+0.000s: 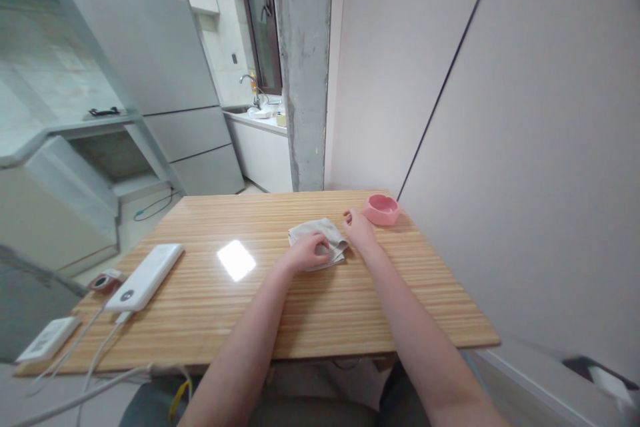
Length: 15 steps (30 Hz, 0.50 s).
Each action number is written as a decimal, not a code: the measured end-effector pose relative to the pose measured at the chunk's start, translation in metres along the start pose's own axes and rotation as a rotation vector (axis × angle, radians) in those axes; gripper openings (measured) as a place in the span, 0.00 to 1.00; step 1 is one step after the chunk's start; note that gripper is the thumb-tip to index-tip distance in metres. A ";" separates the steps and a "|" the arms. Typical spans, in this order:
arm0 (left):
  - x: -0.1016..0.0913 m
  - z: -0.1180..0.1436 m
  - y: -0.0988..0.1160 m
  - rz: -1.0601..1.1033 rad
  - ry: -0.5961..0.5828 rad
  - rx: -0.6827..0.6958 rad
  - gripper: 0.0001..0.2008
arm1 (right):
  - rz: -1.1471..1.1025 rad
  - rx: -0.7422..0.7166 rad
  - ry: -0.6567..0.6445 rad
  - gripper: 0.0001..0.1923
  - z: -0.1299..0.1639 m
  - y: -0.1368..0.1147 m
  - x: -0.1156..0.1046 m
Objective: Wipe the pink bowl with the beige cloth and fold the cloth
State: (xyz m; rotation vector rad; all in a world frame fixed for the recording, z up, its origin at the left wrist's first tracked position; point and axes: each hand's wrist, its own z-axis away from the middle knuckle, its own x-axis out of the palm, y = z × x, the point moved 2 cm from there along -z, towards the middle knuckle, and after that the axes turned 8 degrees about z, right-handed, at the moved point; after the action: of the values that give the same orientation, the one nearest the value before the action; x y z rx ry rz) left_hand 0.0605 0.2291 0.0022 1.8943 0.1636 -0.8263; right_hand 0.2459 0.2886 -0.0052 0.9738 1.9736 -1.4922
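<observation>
Had the left hand curled narrow on top of the grey-white cloth, left of the pink dish, fingers bent and thumb turned toward them. Could not tell a pinch on the fabric from a plain downward press. Had the right hand just left of the dish, between dish and cloth, fingers loosely bent inward — saw nothing held, but could not tell for certain, with the inside of the curl hidden. Nor could tell touch from a slim gap between hand and dish.

Saw the cloth creased on the wooden table, left of the dish and slightly nearer, with a curled edge on the dish's side. Judged pressing or gathering the cloth to be the step in hand. Would likely have gone best with the palm low and the pressure even, over the middle rather than one edge. Called for smoothing that curled edge — to avoid a ridge under the fingers. Asked also for small right-hand movements, so as not to nudge the dish. Needed little heed for the white power bank, well left of the dish.
</observation>
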 end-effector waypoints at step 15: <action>0.004 -0.003 0.013 0.182 0.358 -0.093 0.15 | -0.654 0.139 -0.370 0.13 0.010 -0.032 0.022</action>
State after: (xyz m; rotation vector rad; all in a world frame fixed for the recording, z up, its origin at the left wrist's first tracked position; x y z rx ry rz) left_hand 0.0703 0.2247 0.0103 1.9224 0.2401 -0.3474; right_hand 0.2067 0.2800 -0.0041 0.0508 2.0137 -1.9922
